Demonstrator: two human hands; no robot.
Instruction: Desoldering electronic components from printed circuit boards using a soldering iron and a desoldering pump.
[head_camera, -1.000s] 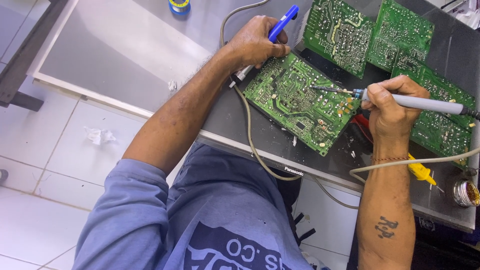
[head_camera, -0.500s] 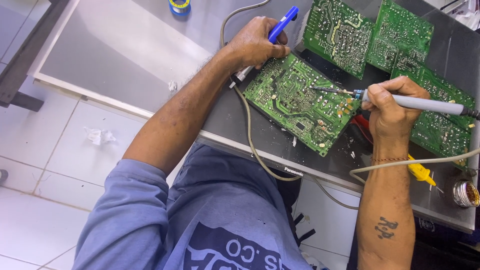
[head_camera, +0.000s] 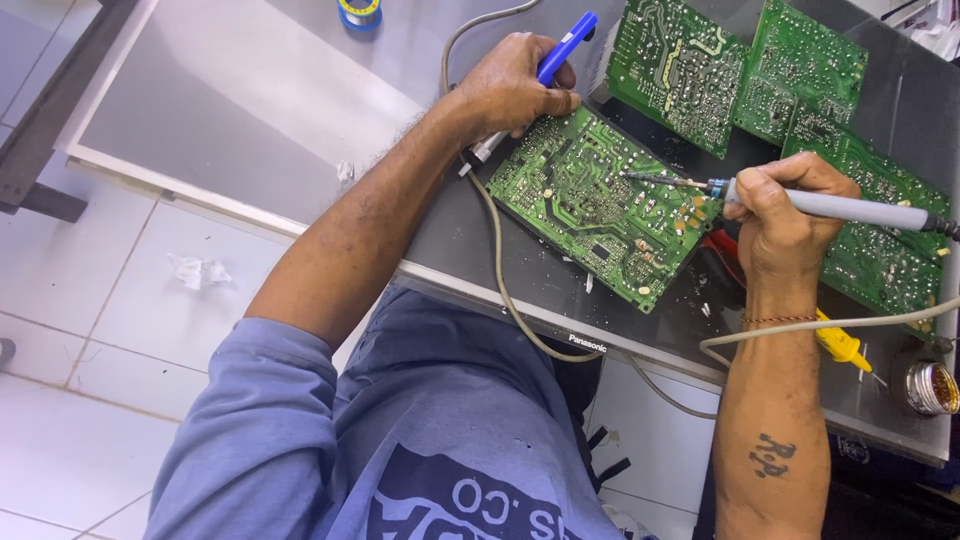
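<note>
A grey soldering iron (head_camera: 850, 208) is gripped in the right hand (head_camera: 785, 215), its tip on the tilted green circuit board (head_camera: 600, 200) on the dark panel (head_camera: 460, 240); a blue desoldering pump (head_camera: 560, 50) is clasped by the left hand (head_camera: 510, 85), steadying the board's edge. A slip could bridge neighbouring joints.

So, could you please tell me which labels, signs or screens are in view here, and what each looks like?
Flat screen panel: lying face up as the work surface under the green circuit boards, dark, glossy, rectangular.
Maker's label: small white lettering on the panel's near edge.
Shirt print: white letters on blue cloth.

Four green circuit boards (head_camera: 600, 195) (overlapping)
</note>
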